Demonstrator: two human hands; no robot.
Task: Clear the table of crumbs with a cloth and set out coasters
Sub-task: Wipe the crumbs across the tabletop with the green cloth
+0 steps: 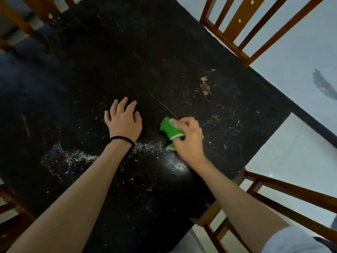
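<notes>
One green cloth bunched in the right hand grip; left hand spread flat at its nine o'clock on the crumb-strewn bench.

A crumpled green cloth with white edging is lying bunched on the black tabletop. White crumbs are lying scattered across the near half, thickest just left of the cloth.

Two hands, one cloth, four chairs.
</notes>
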